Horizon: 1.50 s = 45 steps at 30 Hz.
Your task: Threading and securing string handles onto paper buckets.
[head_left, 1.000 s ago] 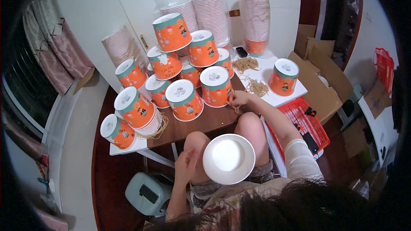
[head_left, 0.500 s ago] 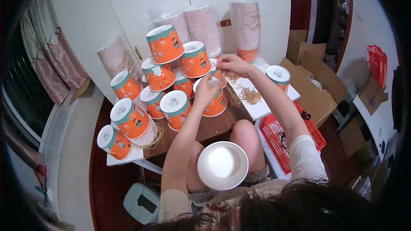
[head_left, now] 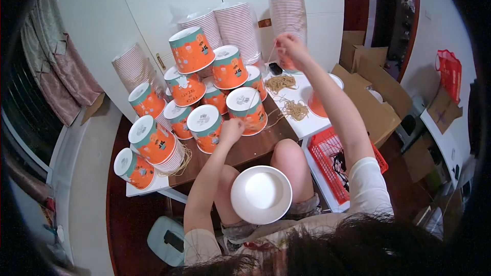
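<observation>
My right hand (head_left: 291,50) is raised beyond the table, its fingers pinching a thin beige string (head_left: 272,51). The string runs down past an orange and teal paper bucket (head_left: 246,115), which stands upside down on the brown tabletop. Low beside that bucket, my left hand (head_left: 232,130) is closed with its fingertips together; the string appears to lead down to it. Between my thighs rests a white-lined paper bucket (head_left: 261,194), mouth up. Two loose heaps of string, a farther one (head_left: 280,84) and a nearer one (head_left: 295,109), lie on the white surface to the right.
Several upturned orange buckets, including a top one (head_left: 191,50), are piled at the left and middle. Wrapped bucket stacks (head_left: 236,33) stand along the white cabinet. At right are a red basket (head_left: 327,166) and an open cardboard box (head_left: 378,97). A stool (head_left: 162,230) holds a phone.
My hands have moved apart: the right rose up and away, the left came down toward me. The string now stretches between them, and the far string heap and a small black object show.
</observation>
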Tool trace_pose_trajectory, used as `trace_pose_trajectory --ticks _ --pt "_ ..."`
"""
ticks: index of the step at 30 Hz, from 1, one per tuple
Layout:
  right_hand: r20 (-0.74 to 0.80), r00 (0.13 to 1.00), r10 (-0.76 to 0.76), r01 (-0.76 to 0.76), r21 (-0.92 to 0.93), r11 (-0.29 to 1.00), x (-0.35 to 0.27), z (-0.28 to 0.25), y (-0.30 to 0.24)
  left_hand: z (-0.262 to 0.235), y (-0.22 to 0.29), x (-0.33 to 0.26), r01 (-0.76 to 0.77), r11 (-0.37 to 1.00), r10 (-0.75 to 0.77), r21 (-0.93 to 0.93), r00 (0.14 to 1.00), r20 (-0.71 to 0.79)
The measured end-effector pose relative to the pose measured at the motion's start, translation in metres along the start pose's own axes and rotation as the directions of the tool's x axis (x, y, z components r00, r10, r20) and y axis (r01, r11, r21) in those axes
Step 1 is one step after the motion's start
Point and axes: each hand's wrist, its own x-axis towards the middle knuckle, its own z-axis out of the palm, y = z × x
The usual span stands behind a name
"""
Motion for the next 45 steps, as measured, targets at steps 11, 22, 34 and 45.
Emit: trace_pose_trajectory --ticks 11,22,34,45 --pt "-0.260 0.872 -0.416 0.444 0.059 0.894 -0.016 -0.024 -0.140 0.008 -0.032 -0.041 0.119 0.989 -0.140 0.092 0.952 0.271" --pt "0.446 0.880 0.160 0.178 -0.624 0.761 -0.239 0.028 -0.045 -0.095 0.036 -0.218 0.331 0.885 -0.310 -0.328 0.943 0.117" --pt "0.413 0.887 0.206 0.082 -0.579 0.811 -0.333 0.032 0.043 -0.066 0.079 -0.260 0.353 0.836 -0.393 -0.419 0.920 -0.009" --pt "0.324 0.913 0.250 -0.050 -0.519 0.853 -0.331 0.028 0.060 -0.036 0.041 -0.193 0.181 0.811 -0.208 -0.557 0.978 0.015"
